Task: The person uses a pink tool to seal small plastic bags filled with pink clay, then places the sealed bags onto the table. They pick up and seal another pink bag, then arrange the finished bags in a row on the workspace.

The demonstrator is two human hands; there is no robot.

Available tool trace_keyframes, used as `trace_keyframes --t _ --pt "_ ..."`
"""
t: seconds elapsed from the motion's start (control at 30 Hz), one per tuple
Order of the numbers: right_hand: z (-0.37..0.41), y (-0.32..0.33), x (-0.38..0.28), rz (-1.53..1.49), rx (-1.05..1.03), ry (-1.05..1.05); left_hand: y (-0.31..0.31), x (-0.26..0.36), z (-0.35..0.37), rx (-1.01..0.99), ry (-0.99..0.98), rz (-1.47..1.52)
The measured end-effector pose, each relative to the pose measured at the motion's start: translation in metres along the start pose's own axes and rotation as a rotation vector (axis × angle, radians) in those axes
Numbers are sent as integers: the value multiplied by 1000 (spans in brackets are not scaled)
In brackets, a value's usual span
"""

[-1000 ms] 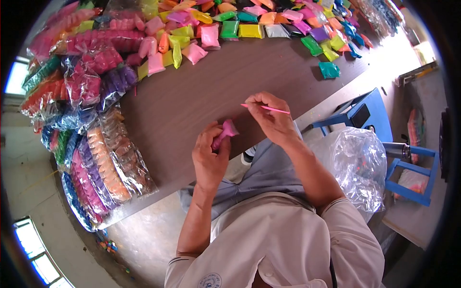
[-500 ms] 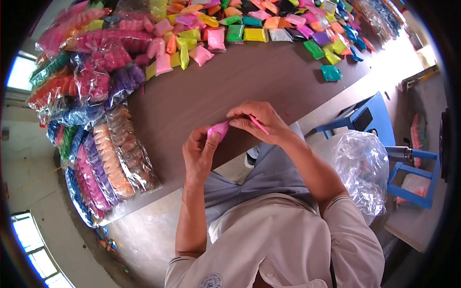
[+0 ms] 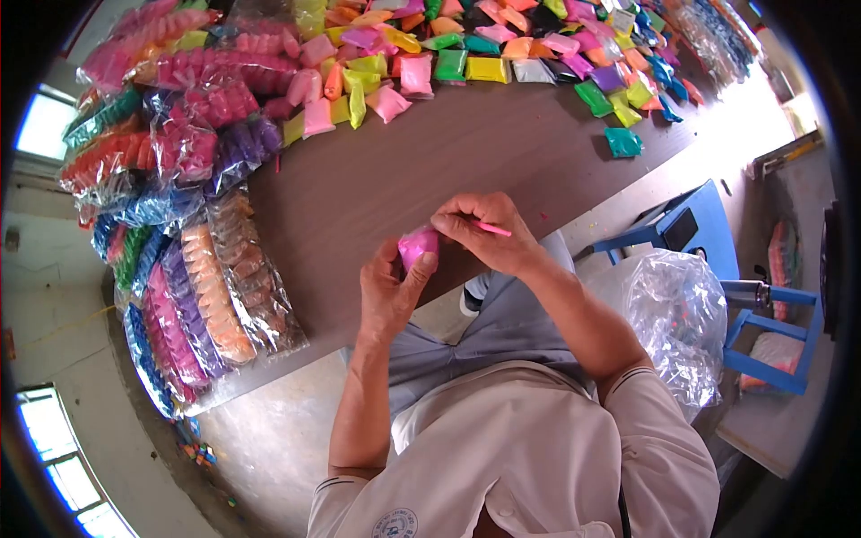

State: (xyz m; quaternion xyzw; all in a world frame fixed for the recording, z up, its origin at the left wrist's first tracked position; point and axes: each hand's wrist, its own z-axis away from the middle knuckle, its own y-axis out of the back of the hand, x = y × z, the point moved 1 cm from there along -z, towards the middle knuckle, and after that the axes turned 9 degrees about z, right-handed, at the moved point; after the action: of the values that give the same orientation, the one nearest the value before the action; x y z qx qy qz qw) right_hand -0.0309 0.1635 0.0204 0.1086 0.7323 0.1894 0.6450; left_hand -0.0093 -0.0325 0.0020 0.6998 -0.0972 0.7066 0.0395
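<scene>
Between the thumb and fingers of my left hand (image 3: 387, 294) is a small bright pink packet (image 3: 418, 246) with a shiny clear wrapper, held up over the table's near edge. My right hand (image 3: 499, 253) pinches a thin pink stick (image 3: 495, 229), whose end pokes out past the knuckles. The fingertips of that hand are right at the packet's upper right side, and the stick's other end is hidden by them.
Many colourful packets (image 3: 489, 69) lie along the table's far side, with one teal packet (image 3: 623, 143) nearer. Clear bags of packed rows (image 3: 215, 300) are piled at the left. A clear plastic bag (image 3: 673, 314) and blue stools (image 3: 789, 341) stand at the right.
The pink packet has turned in my left hand and shows a broader face. The stick in my right hand has swung to a flatter angle. The view has shifted slightly.
</scene>
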Motion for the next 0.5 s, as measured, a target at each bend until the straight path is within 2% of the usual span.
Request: trace_keyframes --t 0.1,0.3,0.37,0.5 --pt "-4 6 -4 -40 -4 -10 -1 5 -1 -6 19 -44" --pt "-19 26 -6 -34 -186 71 5 7 -4 -77 93 31" --pt "-24 31 -10 -89 -320 -147 6 9 -6 -106 100 83" --pt "-31 33 -9 -134 -329 -145 10 10 -8 -145 121 123"
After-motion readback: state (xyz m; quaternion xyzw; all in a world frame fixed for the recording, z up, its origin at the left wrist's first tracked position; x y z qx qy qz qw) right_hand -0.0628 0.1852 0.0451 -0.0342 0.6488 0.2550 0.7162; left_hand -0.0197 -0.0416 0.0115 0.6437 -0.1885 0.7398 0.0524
